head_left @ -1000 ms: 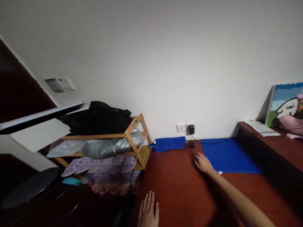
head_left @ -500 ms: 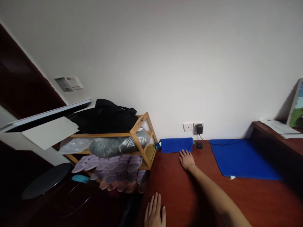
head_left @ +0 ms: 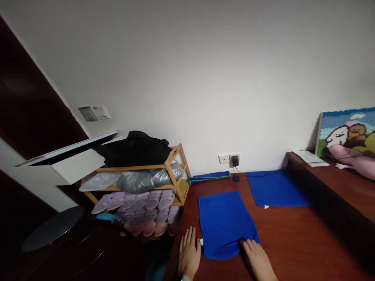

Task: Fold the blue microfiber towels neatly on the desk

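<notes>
A blue cloth point(head_left: 225, 218) lies spread on the reddish-brown table, wrinkled along its near edge, with a small white tag at its left side. At its near right corner, my right hand point(head_left: 255, 255) has its fingers curled onto the fabric, gripping it where folds bunch up. My left hand point(head_left: 190, 251) rests flat on the table just beside the cloth's left edge, fingers stretched out and holding nothing. Against the wall lies a narrow folded blue cloth point(head_left: 209, 177) with green edging. Another blue cloth point(head_left: 278, 189) is laid flat farther right.
A black plug point(head_left: 235, 160) sits in the wall socket, its cord running down near a small black box point(head_left: 235, 178). To the left stands a wooden rack point(head_left: 175, 171) with slippers and bags. On the right, a raised shelf point(head_left: 336, 175) bears a pink plush toy point(head_left: 357, 162) and a picture.
My right hand has drawn one blue cloth from the wall toward me, and it now lies opened out. The left hand stays flat on the table. The view has turned slightly right.
</notes>
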Demonstrator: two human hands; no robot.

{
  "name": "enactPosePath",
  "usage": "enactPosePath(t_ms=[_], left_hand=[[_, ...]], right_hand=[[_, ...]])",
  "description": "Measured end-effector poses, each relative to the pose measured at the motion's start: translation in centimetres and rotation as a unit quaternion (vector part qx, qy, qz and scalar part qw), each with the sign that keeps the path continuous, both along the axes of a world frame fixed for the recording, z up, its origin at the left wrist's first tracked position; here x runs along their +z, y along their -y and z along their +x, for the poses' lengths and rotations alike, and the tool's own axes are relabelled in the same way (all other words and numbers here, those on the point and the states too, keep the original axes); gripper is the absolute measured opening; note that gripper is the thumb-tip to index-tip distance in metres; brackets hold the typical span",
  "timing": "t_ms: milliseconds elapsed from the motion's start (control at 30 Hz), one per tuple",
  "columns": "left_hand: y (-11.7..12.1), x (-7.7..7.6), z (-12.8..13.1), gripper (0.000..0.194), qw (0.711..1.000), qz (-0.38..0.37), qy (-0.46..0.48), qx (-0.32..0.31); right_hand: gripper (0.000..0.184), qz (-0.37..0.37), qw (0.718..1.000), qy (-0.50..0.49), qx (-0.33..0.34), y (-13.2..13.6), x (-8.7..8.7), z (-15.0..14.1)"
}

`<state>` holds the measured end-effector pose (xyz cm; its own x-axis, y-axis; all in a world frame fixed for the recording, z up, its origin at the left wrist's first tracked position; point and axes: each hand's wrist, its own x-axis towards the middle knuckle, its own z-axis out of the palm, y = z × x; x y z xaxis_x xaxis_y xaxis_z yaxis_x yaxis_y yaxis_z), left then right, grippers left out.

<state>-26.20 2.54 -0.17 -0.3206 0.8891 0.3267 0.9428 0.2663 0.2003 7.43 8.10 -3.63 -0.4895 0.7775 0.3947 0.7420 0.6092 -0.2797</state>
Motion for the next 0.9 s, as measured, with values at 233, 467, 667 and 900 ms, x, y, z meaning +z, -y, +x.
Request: enactPosePath(t_ms=[233,467,667,900], left_hand=[[1.3,4.9,2.3,0.047,0.997,0.042,0.062,-0.031],[6.9,7.7,11.0,0.043,0.953,-0.053,0.079,-0.287],[9.2,6.8,16.4,0.037,0.973,-0.03,0.072,-0.216],[10.9,4.5,18.0,0.038,0.969,-0.052,0.033,-0.241]], right_hand=[[0.041,-0.16,0.984,-0.077,-0.026,3.2,6.8,3.5],[0.034,-0.184,0.981,-0.067,-0.007,5.3,10.5,7.3],[0.033,-0.117,0.983,-0.097,-0.099,6.9,11.9,8.9],[0.025,-0.36,0.855,-0.318,-0.193,13.8,6.0,6.9]])
